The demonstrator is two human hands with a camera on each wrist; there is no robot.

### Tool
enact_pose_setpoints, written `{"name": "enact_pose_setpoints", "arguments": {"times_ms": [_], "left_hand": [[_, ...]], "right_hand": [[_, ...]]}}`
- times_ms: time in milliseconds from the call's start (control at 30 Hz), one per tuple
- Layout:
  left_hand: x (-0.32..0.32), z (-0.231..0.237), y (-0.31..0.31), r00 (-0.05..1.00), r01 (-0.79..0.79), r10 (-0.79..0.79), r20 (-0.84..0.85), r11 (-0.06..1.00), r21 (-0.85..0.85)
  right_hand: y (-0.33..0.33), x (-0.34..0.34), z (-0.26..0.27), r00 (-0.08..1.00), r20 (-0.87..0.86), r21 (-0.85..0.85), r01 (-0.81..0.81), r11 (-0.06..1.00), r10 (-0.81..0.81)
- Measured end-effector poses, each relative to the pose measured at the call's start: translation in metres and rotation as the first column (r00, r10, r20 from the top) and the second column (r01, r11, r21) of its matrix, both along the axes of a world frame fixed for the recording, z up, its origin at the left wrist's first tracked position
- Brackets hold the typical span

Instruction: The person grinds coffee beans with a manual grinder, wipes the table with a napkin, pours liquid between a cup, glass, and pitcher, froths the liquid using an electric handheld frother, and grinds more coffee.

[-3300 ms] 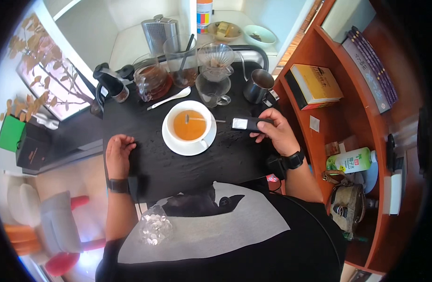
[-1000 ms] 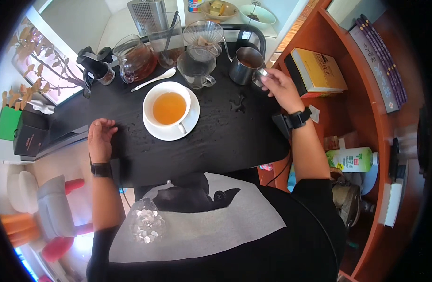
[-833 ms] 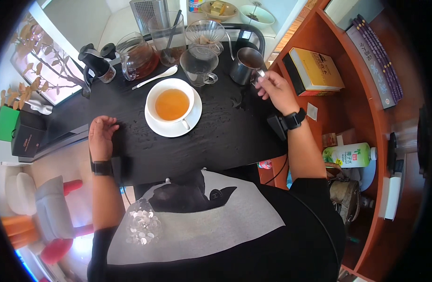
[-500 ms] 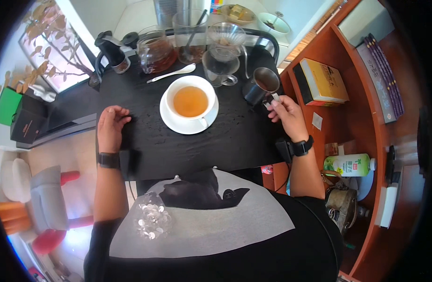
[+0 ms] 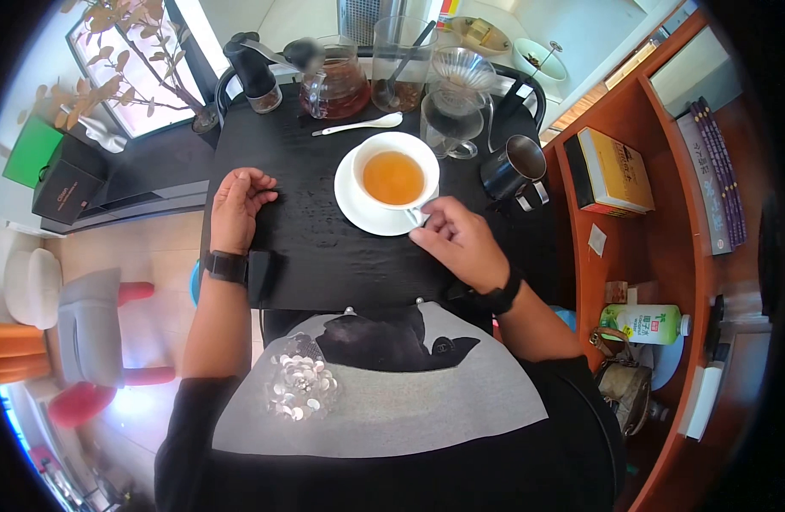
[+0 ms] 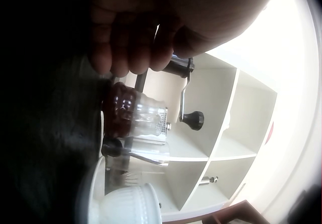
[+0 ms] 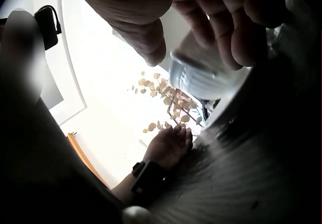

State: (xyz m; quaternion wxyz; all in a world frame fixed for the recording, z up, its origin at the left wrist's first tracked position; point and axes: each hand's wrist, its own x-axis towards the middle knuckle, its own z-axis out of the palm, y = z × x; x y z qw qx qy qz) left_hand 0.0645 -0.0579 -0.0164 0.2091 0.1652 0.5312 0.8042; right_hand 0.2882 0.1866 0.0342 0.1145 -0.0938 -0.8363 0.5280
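"Right hand [image 5: 461, 243]: how's its grip?"

"Wide. Thumb and fingers stand apart around the handle side of the cup [image 5: 396, 143]. I can't tell whether a fingertip touches the handle."

"Where exactly is the cup?"

"On its white saucer [image 5: 345, 192], near the middle of the black table [image 5: 324, 264], with amber tea [image 5: 393, 177] inside. Its handle points toward the person, a little to the right."

"And the left hand [image 5: 241, 205]?"

"At the table's left edge, fingers loosely curled, holding nothing."

"What lies beyond the cup?"

"Just behind it, a white spoon [image 5: 367, 124]. Farther back, from left to right: a hand grinder [image 5: 254, 72], a glass pot [image 5: 340, 90] of reddish liquid, a tall glass [image 5: 401, 77] with a dark stick leaning in it, and a glass dripper [image 5: 461, 72] above a glass cup-like vessel [image 5: 452, 132]."

"Right of those?"

"1 metal jug [image 5: 508, 173], upright. Past the table, a yellow book [image 5: 623, 166] lies on the brown shelf."
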Motion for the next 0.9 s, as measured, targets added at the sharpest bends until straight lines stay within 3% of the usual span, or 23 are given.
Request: {"name": "enact_pose_setpoints", "arguments": {"times_ms": [67,167,233,367,433,567,900], "left_hand": [[0.0,0.0,-0.001,1.0,0.003,-0.003,-0.004,1.0,-0.008],[0.0,-0.001,-0.001,1.0,0.017,-0.017,0.004,1.0,0.002],[-0.001,0.0,-0.001,1.0,0.026,-0.026,0.0,1.0,-0.003],[-0.001,0.001,-0.002,0.999,0.027,-0.027,0.016,1.0,-0.002],[-0.001,0.001,-0.002,0.999,0.033,-0.033,0.011,0.999,0.004],[-0.001,0.0,-0.003,0.999,0.028,-0.028,0.014,1.0,0.001],[-0.002,0.001,-0.002,0.999,0.023,-0.024,0.021,1.0,0.018]], "right_hand": [[-0.003,-0.009,-0.011,1.0,-0.008,0.019,0.006,1.0,-0.006],[-0.005,-0.012,-0.014,0.999,-0.04,-0.099,0.023,0.995,-0.027],[-0.006,-0.011,-0.001,0.997,0.049,-0.332,0.074,0.941,-0.061],[0.006,-0.01,-0.012,0.991,0.113,-0.508,0.114,0.854,-0.065],[0.007,-0.011,-0.018,0.995,0.04,-0.626,0.094,0.774,-0.088],[0.008,-0.014,-0.022,0.995,0.01,-0.675,0.082,0.734,-0.103],[0.011,-0.014,-0.028,0.994,-0.059,-0.627,0.031,0.779,-0.087]]}}
